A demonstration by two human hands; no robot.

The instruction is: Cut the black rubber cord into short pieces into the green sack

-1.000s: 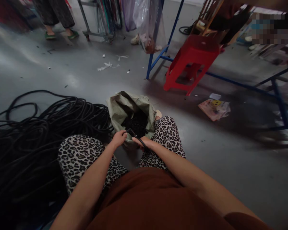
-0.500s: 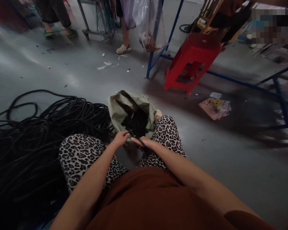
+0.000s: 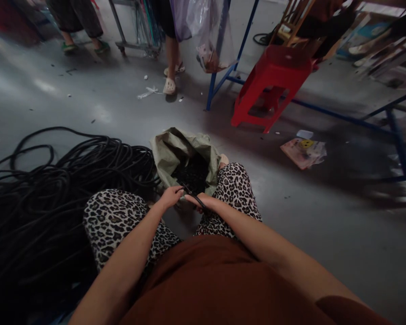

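Since the earlier frame, the left hand point(image 3: 171, 197) has edged closer to the right hand point(image 3: 207, 199). The left's fingertips seem to pinch a small dark piece point(image 3: 180, 188); the right grips a black scissors-like tool point(image 3: 199, 201). Cutting seems in hand, calling next for steady alignment. Just beyond both gapes the sack point(image 3: 163, 155); leftward, black cords point(image 3: 122, 162).

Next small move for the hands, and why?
Probably close the dark scissors beside the left hand: the right hand holds them with the blades pointing that way, by the rim of a sack holding black pieces. What the left hand pinches is too small to tell.
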